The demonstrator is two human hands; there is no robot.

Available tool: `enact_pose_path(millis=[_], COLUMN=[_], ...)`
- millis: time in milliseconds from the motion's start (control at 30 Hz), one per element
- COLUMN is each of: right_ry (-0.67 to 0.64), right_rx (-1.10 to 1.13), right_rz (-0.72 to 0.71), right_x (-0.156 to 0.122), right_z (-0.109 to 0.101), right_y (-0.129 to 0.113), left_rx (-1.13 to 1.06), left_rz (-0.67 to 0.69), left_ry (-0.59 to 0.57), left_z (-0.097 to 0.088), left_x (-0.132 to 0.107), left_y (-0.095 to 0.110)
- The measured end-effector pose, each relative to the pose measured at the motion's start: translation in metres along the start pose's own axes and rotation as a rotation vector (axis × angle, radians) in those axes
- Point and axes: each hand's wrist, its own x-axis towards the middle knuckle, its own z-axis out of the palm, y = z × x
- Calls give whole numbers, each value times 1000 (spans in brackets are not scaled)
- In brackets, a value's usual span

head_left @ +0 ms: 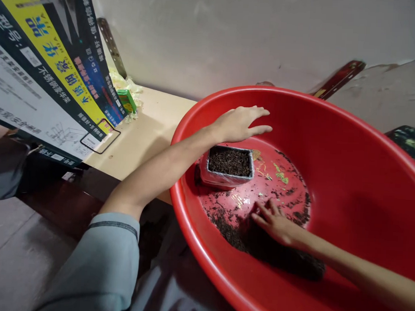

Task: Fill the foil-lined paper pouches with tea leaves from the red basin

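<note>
A large red plastic basin (361,145) takes up the right half of the view. Inside it stands a small rectangular container (227,179), wrapped in clear film and filled with dark soil (230,160). My left hand (237,123) hovers just above and behind that container, fingers stretched out and holding nothing. Lower in the basin, my right hand (276,226) reaches down to a heap of loose dark soil (278,256), its fingers spread and apparently touching the basin floor or soil. Crumbs of soil and yellowish-green bits (280,174) are scattered over the floor.
A printed cardboard box (48,68) leans at the left on a light wooden board (149,124), with a green packet (127,100) beside it. Metal brackets (340,79) stand against the pale wall. A dark patterned object (411,143) lies at the far right.
</note>
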Motion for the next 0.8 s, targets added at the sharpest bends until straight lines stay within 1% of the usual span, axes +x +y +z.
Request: enact_pose_path(millis=[67,133,233,300,400,467,567,633,700,800], right_ry=[-25,-34,-93,-109,-47,31,100,97,74,-17], right_rx=[-22,-55,-40,12,8,-12,21,60,92,89], right_rz=[-91,-161,-334,-422,-436,-471,-656,-763,-797,-802], right_x=[-13,-23,-32,-35,-30,-16,14,32,38,26], right_z=[-1,-4,-6,-5,-10,-17,-29,-32,-31,-25], right_y=[-32,-59,-80,-84,-87,-90,-99,-106,-108,-98], left_rx=[34,51,55,57,58,58,66,68,60,49], left_rz=[4,-12,-58,-88,-107,-103,-99,-111,-129,-131], left_ry=[1,2,9,14,7,6,28,30,20,15], left_z=[7,9,7,5,5,5,4,3,2,2], left_x=[-4,-8,-13,-14,-11,-9,-8,-11,-14,-16], left_y=[-10,-20,-29,-31,-32,-32,-31,-30,-29,-29])
